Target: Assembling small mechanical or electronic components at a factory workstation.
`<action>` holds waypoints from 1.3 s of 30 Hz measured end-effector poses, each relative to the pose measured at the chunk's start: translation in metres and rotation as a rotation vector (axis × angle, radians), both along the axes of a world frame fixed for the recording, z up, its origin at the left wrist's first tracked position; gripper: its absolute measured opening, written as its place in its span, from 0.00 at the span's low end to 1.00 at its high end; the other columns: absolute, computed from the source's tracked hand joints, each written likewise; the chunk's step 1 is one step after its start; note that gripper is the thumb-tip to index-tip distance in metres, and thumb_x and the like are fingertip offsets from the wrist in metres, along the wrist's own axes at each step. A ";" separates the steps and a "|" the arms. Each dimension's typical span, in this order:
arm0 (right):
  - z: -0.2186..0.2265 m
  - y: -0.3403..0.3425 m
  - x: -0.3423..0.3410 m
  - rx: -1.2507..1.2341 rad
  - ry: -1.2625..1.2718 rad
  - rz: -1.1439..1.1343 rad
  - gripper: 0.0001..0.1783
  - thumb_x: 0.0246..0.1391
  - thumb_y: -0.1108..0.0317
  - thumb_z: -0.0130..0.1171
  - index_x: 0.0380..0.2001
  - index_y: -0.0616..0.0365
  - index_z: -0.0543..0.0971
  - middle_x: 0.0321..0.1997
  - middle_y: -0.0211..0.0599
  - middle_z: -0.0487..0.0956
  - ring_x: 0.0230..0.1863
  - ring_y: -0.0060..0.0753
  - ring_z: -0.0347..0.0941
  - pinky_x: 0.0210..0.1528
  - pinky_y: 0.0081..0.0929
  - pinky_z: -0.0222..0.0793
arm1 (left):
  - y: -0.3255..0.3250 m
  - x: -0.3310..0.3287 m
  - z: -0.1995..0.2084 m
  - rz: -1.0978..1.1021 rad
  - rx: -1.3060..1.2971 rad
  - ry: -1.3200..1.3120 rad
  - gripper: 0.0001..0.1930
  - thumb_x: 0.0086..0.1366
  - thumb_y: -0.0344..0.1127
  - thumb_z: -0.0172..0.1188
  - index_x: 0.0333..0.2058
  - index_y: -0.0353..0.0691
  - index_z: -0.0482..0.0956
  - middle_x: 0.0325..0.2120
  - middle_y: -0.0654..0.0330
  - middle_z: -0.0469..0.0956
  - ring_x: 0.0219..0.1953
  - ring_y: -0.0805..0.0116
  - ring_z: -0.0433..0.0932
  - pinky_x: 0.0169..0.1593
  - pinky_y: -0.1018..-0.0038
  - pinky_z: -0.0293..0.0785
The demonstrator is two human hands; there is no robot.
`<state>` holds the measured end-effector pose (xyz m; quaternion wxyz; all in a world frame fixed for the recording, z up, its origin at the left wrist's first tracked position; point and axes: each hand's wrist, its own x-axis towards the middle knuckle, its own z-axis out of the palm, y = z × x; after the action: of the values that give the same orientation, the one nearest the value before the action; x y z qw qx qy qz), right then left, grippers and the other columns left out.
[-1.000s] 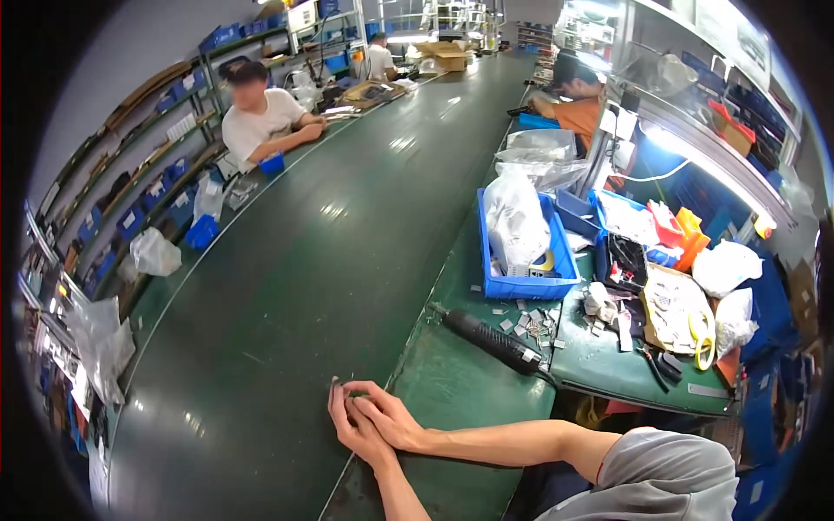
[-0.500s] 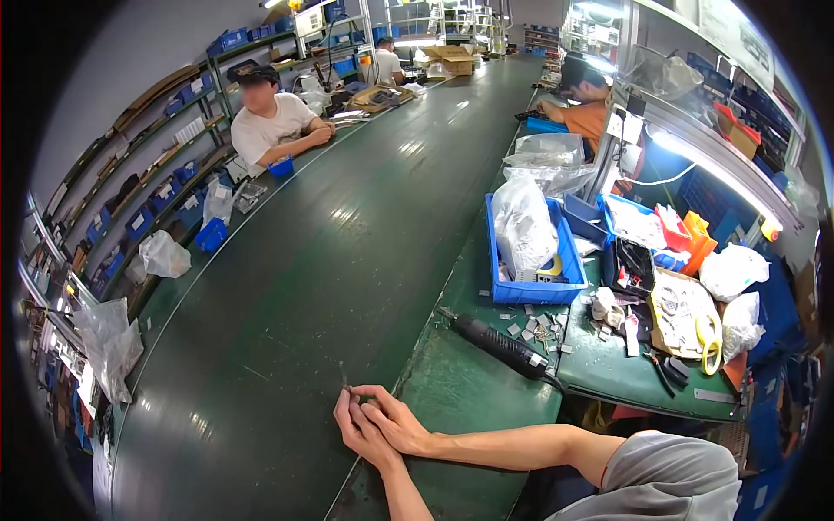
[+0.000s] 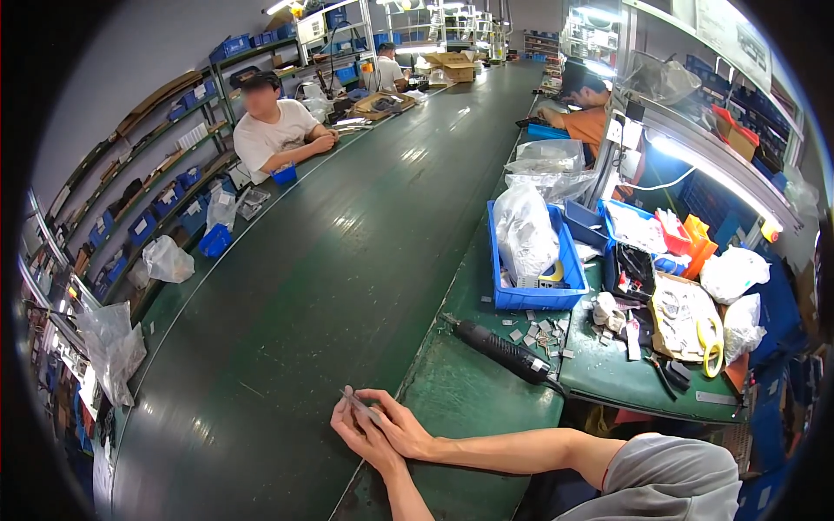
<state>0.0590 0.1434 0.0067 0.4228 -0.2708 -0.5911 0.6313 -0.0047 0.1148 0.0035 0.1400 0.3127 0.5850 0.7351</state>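
Observation:
My two hands meet over the front of the long dark green bench (image 3: 287, 330). The left hand (image 3: 363, 438) is closed, with its fingertips around a small, thin grey piece (image 3: 371, 413) whose exact kind I cannot make out. Against its side rests my right hand (image 3: 407, 431), fingers curled onto the same piece. Part of the piece is hidden by the fingers. To the right of the hands, a black corded electric screwdriver (image 3: 499, 349) lies on the side table, its tip pointing toward the bench.
Small metal pieces (image 3: 543, 333) lie scattered beside the screwdriver. Behind them stands a blue bin (image 3: 539, 298) with a plastic bag inside. Pliers (image 3: 665, 375) and yellow-handled scissors (image 3: 712, 347) are farther right. Across the bench sits a person (image 3: 276, 135); another person (image 3: 586, 117) works beyond the bin.
The fingers have shifted slightly, and more of the grey piece now shows between my hands. Both hands stay in nearly the same place.

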 end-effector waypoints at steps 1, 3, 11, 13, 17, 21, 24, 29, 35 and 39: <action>0.001 0.000 0.000 -0.005 -0.010 0.016 0.23 0.73 0.63 0.47 0.66 0.57 0.66 0.35 0.37 0.77 0.37 0.27 0.73 0.44 0.30 0.71 | 0.000 0.000 0.001 0.001 0.000 0.000 0.18 0.77 0.33 0.46 0.60 0.31 0.65 0.59 0.41 0.73 0.60 0.51 0.74 0.63 0.60 0.71; 0.000 0.001 -0.001 -0.010 -0.012 0.019 0.23 0.72 0.63 0.47 0.66 0.57 0.66 0.36 0.37 0.77 0.37 0.27 0.73 0.45 0.30 0.71 | 0.000 -0.001 0.005 0.007 -0.014 0.073 0.21 0.77 0.36 0.46 0.63 0.32 0.64 0.63 0.42 0.70 0.63 0.52 0.72 0.65 0.61 0.69; 0.005 0.001 0.001 -0.033 0.017 0.016 0.24 0.72 0.63 0.50 0.67 0.56 0.65 0.42 0.38 0.78 0.45 0.27 0.76 0.52 0.28 0.73 | 0.001 0.000 0.008 0.095 -0.146 0.109 0.26 0.78 0.40 0.44 0.69 0.36 0.61 0.72 0.45 0.59 0.71 0.51 0.63 0.69 0.60 0.62; 0.010 0.000 0.002 -0.065 0.011 0.024 0.23 0.72 0.63 0.50 0.66 0.57 0.66 0.44 0.38 0.79 0.47 0.29 0.77 0.54 0.30 0.73 | 0.000 0.000 0.008 0.122 -0.122 0.119 0.25 0.78 0.40 0.44 0.69 0.36 0.62 0.72 0.45 0.58 0.71 0.50 0.62 0.69 0.61 0.62; 0.005 0.000 -0.001 -0.051 0.044 0.010 0.22 0.73 0.63 0.49 0.65 0.57 0.67 0.44 0.37 0.79 0.47 0.29 0.77 0.54 0.29 0.73 | -0.002 -0.001 0.006 0.080 -0.130 0.100 0.25 0.78 0.38 0.44 0.69 0.34 0.61 0.70 0.46 0.62 0.69 0.52 0.65 0.69 0.61 0.62; -0.005 0.002 -0.003 -0.056 0.005 -0.054 0.20 0.74 0.63 0.48 0.64 0.57 0.69 0.45 0.37 0.79 0.46 0.27 0.76 0.52 0.27 0.72 | -0.002 0.004 0.011 0.070 -0.049 -0.045 0.25 0.75 0.36 0.45 0.67 0.33 0.64 0.66 0.49 0.68 0.62 0.55 0.73 0.60 0.65 0.73; -0.001 0.001 -0.002 -0.098 -0.042 -0.018 0.20 0.74 0.63 0.48 0.63 0.57 0.70 0.44 0.36 0.80 0.44 0.25 0.75 0.49 0.26 0.72 | -0.004 0.002 0.017 0.084 -0.027 -0.094 0.25 0.75 0.36 0.45 0.67 0.32 0.65 0.65 0.50 0.70 0.61 0.55 0.74 0.60 0.64 0.73; 0.007 0.001 -0.003 -0.104 -0.083 0.032 0.18 0.74 0.66 0.49 0.62 0.58 0.72 0.44 0.31 0.79 0.43 0.19 0.72 0.46 0.21 0.71 | -0.005 0.001 0.023 0.207 -0.094 -0.038 0.25 0.75 0.36 0.48 0.66 0.32 0.65 0.63 0.50 0.72 0.60 0.57 0.74 0.55 0.67 0.75; 0.005 0.001 -0.001 -0.133 -0.056 0.080 0.17 0.74 0.67 0.50 0.60 0.58 0.73 0.44 0.30 0.79 0.45 0.18 0.73 0.47 0.21 0.72 | -0.006 -0.001 0.021 0.263 -0.090 -0.201 0.25 0.76 0.37 0.49 0.67 0.34 0.65 0.59 0.47 0.74 0.54 0.60 0.76 0.50 0.68 0.75; 0.007 0.002 -0.001 -0.172 -0.004 0.083 0.17 0.73 0.67 0.52 0.60 0.61 0.72 0.45 0.32 0.79 0.47 0.19 0.74 0.51 0.21 0.73 | -0.007 -0.001 0.020 0.141 -0.091 -0.272 0.27 0.77 0.38 0.49 0.70 0.35 0.58 0.55 0.45 0.76 0.50 0.62 0.76 0.48 0.69 0.75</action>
<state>0.0584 0.1453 0.0136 0.3704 -0.2824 -0.5464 0.6961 -0.0057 0.1083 0.0231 0.1800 0.1620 0.6140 0.7512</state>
